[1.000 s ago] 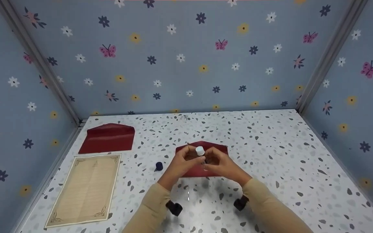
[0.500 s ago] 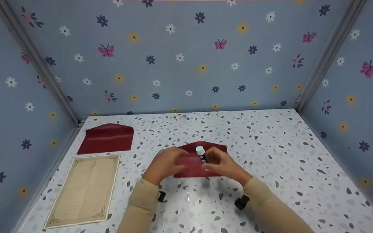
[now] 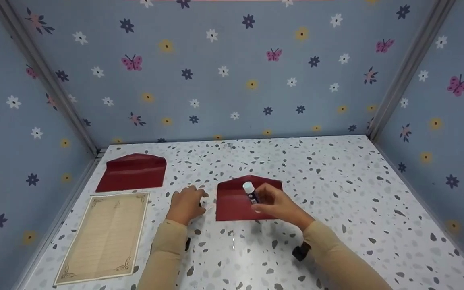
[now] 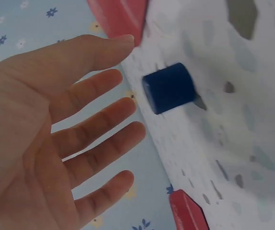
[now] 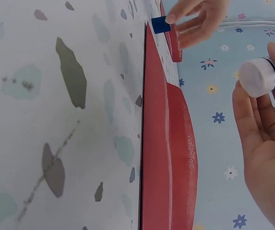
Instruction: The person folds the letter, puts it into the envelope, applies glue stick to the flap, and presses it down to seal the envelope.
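In my right hand [image 3: 280,205] I hold a glue stick [image 5: 259,77] between thumb and fingers, its white end up and tilted, over the red envelope [image 3: 232,206]. The envelope lies with its flap raised on the far side. My left hand [image 3: 184,204] is low over the table, left of that envelope, fingers spread and loosely bent. Just off its fingertips a dark blue cap [image 4: 170,88] stands on the table in the left wrist view. The hand mostly hides this cap in the head view.
A second red envelope [image 3: 135,175] lies at the back left. In front of it is a sheet of tan bordered letter paper [image 3: 103,237]. Flower-patterned walls [image 3: 232,72] close off the back and sides of the speckled table [image 3: 336,177].
My left hand has come away from the glue stick and moved left to beside the blue cap. The right hand still holds the glue stick in about the same place.
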The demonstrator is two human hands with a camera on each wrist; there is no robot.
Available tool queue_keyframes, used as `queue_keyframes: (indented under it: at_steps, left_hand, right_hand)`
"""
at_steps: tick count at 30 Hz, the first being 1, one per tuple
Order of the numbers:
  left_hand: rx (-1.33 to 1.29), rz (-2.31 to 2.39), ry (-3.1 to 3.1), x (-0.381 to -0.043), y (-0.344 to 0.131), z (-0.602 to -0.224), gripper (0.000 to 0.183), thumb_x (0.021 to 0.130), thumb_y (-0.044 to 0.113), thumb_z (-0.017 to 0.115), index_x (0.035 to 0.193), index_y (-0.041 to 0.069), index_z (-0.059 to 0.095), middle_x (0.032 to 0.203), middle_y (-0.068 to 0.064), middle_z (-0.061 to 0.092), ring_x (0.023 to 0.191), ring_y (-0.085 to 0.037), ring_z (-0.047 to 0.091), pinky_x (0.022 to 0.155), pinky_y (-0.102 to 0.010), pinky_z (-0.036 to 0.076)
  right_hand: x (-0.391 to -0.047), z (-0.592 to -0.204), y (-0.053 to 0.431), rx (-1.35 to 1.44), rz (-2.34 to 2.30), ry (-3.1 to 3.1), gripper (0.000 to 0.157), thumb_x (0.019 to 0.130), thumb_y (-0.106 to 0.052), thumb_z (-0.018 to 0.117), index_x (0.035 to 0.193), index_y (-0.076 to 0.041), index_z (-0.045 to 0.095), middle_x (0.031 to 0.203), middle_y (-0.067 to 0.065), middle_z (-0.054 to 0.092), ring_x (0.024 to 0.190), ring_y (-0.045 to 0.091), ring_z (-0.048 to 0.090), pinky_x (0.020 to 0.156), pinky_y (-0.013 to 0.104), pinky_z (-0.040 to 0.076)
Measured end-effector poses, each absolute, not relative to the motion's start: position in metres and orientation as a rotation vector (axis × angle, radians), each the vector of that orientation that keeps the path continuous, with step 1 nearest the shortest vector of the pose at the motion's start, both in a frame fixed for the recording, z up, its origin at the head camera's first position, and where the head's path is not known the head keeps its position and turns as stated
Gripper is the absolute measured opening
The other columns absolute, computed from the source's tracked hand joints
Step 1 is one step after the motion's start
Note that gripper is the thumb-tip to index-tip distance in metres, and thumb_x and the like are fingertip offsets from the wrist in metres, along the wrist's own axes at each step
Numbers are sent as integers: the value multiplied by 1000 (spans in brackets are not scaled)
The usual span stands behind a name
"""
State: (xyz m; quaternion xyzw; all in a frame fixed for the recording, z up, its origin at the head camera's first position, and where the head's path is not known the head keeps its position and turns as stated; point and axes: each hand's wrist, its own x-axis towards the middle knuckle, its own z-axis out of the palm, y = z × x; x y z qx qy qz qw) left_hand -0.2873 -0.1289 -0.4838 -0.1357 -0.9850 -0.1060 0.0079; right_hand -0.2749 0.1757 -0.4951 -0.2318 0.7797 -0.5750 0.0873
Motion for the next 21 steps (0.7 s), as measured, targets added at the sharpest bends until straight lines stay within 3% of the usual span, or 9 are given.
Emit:
queue_keyframes:
  at_steps: [5, 12, 21]
  left_hand:
    - [-420, -389, -3120, -289, -133, -492, 24, 80, 8, 82, 104, 8, 77, 91, -8, 62, 87, -30, 62, 79, -52, 49]
    - [-428, -521, -3105, -285, -137, -496, 18, 84, 1, 78, 102, 5, 77, 91, -7, 62, 85, -26, 63, 80, -44, 53]
    - [-448, -640, -3060, -284, -134, -485, 17, 87, 7, 78, 104, 6, 76, 94, -6, 62, 88, -24, 62, 83, -41, 53]
  right_hand:
    - [-275, -495, 177, -690, -1699, 2326, 36, 88, -24, 80, 114, -10, 60, 106, 8, 64, 98, 25, 59, 84, 34, 52]
    - [-275, -497, 179, -685, -1688, 2334, 35, 88, -25, 80, 114, -11, 60, 106, 8, 64, 99, 25, 60, 85, 34, 52]
    - [-275, -499, 180, -668, -1708, 2303, 35, 88, -24, 80, 115, -11, 60, 108, 9, 64, 98, 25, 60, 84, 35, 54]
